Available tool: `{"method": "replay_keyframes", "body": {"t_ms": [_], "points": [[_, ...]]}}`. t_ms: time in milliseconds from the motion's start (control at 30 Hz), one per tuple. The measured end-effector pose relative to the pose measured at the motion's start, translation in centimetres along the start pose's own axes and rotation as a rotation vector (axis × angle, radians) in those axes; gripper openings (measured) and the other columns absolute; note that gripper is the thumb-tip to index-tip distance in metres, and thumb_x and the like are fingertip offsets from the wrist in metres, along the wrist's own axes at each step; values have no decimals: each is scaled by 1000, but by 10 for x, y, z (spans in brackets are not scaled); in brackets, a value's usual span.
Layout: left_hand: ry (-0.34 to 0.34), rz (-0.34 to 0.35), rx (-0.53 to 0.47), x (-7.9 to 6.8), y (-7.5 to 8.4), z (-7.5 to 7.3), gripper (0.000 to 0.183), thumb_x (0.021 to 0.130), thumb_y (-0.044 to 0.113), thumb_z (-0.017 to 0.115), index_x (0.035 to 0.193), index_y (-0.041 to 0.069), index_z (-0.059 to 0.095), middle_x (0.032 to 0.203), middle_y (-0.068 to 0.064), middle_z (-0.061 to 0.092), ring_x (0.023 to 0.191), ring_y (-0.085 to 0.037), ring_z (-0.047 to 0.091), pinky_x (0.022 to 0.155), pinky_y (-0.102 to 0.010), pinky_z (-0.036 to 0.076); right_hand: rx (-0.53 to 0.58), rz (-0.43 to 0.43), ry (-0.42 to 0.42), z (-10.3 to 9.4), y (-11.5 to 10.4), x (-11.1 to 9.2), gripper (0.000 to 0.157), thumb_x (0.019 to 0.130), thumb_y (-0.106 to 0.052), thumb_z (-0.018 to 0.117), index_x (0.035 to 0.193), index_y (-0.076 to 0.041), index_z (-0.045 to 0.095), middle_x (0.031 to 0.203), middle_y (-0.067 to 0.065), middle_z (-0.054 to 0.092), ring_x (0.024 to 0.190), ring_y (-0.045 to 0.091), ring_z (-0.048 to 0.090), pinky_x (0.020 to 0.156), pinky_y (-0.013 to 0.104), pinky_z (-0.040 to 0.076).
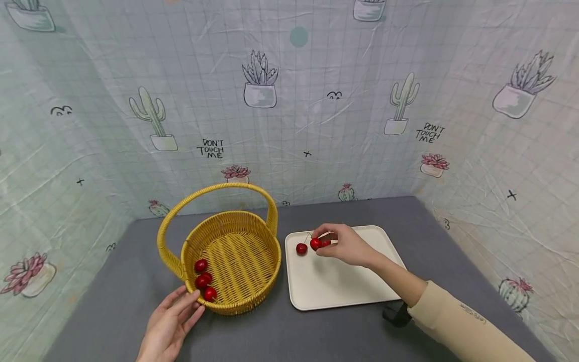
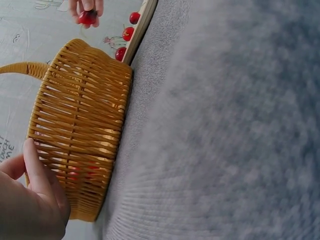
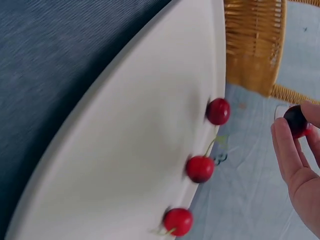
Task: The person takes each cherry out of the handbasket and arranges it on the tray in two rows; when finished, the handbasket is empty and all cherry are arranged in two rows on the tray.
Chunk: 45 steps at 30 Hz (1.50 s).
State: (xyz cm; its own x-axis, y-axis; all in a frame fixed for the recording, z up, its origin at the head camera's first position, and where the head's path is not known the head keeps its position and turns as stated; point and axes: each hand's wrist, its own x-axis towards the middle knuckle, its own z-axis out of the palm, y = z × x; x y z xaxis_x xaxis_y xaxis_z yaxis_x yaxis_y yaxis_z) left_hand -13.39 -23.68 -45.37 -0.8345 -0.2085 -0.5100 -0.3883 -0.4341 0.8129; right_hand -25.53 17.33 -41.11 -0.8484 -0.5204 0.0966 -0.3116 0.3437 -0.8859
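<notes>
My right hand pinches a red cherry between thumb and fingers, raised over the white tray. The right wrist view shows this cherry's dark side and thin stem. Three more cherries lie on the tray, among them a stemmed middle one; the hand partly covers them in the head view. At the front left of the yellow wicker basket, my left hand holds the rim, one fingertip on top and others against the outer wall. Inside, three cherries are gathered along the left wall.
The basket's tall arched handle rises above its bowl, left of the tray. Both stand on a grey tabletop. A cloth with cactus prints hangs behind and at the sides. Something black sits under the right wrist.
</notes>
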Motion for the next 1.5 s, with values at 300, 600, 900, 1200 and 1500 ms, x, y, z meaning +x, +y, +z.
{"method": "replay_keyframes", "body": {"t_ms": [300,600,900,1200,1500], "points": [[-5,5,-14,-2,0,-1,35,101,10,69,123,19,43,100,7,65,88,-7,67,95,-30,60,-31,62,96,-19,19,-12,34,89,-3,79,121,1,67,120,17,67,107,34,66,75,34,60],[-6,8,-16,-2,1,0,35,100,9,68,123,19,43,101,7,64,88,-8,67,95,-30,60,-51,103,148,-38,30,-23,33,91,-7,79,122,-2,67,119,14,68,116,35,63,82,37,57],[-8,6,-17,-3,0,0,34,101,9,67,123,19,42,102,5,62,87,-8,66,95,-30,60,-112,139,190,-55,43,-33,36,92,-7,79,124,1,66,121,15,68,116,35,64,92,43,55],[-8,6,-26,-3,-1,-1,31,101,9,68,120,19,45,100,5,64,85,-8,66,95,-32,60,-143,198,227,-67,61,-41,35,93,-4,76,125,4,65,120,17,68,117,37,63,90,40,57],[-3,6,-24,-2,0,-1,32,102,9,66,121,19,43,98,6,66,83,-7,65,94,-32,61,-193,235,257,-77,80,-44,36,93,-4,75,127,5,65,118,17,70,114,37,64,92,44,55]]}}
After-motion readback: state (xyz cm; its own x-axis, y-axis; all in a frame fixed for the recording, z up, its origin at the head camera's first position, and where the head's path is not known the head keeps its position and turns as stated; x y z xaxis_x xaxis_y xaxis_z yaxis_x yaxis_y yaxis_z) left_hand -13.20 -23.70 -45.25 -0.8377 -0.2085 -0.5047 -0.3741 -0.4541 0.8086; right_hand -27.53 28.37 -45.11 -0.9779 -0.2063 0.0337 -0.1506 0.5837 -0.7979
